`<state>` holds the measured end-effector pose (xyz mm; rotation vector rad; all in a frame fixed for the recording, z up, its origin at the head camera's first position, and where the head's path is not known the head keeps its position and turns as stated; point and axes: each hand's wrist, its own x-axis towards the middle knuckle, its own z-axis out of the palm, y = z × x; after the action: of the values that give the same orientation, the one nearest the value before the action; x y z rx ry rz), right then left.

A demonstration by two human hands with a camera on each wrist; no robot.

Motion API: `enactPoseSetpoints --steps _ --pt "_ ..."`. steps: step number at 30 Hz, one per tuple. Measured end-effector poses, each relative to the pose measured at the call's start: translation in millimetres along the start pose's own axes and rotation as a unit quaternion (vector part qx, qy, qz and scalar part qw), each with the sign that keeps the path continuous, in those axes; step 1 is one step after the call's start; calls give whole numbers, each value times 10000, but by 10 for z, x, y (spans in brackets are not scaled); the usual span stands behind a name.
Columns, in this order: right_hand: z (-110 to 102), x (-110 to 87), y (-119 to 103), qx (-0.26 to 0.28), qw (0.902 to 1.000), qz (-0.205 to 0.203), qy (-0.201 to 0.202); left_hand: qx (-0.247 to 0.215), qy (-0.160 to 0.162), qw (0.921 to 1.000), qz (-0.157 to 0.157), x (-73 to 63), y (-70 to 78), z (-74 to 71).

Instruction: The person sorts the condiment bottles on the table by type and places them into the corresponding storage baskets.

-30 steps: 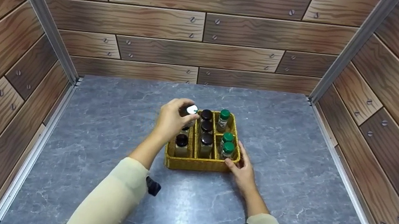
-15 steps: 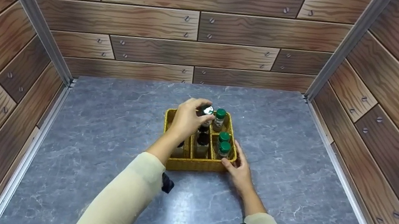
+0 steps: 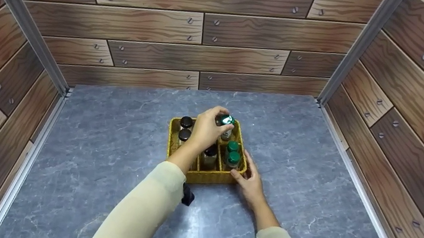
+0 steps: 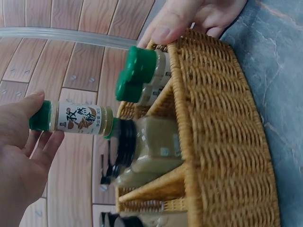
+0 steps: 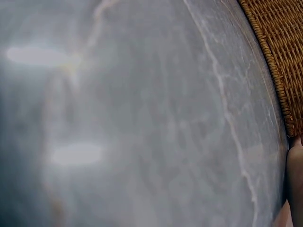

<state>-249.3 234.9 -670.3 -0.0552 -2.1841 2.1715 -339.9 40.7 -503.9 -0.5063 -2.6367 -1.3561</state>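
In the head view my left hand [image 3: 207,131] reaches over a yellow-brown wicker basket [image 3: 210,178] with dividers. It pinches a small spice jar [image 4: 78,117] by the green cap, and the left wrist view shows its white label with dark characters. The jar's base is level with the tops of the black-capped jars [image 4: 158,142] in the middle compartment. My right hand [image 3: 251,184] holds the basket's near right corner, thumb at the rim and fingers along the side. Beside that thumb, two green-capped jars [image 3: 233,157] stand in the near right compartment.
More black-capped jars [image 3: 184,135] stand in the left compartment, partly hidden by my left arm. The basket rests on a grey marbled tabletop [image 3: 100,170]. Wood-patterned walls [image 3: 146,24] enclose it at the back and sides.
My left hand has carried the green-capped jar rightward, from over the left compartment past the middle one to the far right one. The right hand has stayed at the basket's corner.
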Motion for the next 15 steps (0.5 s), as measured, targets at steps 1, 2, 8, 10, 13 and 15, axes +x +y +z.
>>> enactPoseSetpoints --steps 1,2,8,10,13,15 --pt "2 -3 1 -24 10000 -8 -10 1 -43 10000 -3 8 -10 28" --pt "4 -5 1 -38 10000 -21 -6 13 -99 9999 -14 15 -22 55" --pt "11 -8 6 -8 10000 -24 -22 256 -345 9991 -31 60 -116 162" --pt "10 -10 8 77 10000 -24 -32 352 -404 9985 -53 79 -146 182" --pt "3 -12 4 103 9999 -68 -73 542 -522 9970 -167 105 -178 204" --pt "-4 -15 -1 97 9999 -98 -92 675 -616 9956 -217 120 -190 220"
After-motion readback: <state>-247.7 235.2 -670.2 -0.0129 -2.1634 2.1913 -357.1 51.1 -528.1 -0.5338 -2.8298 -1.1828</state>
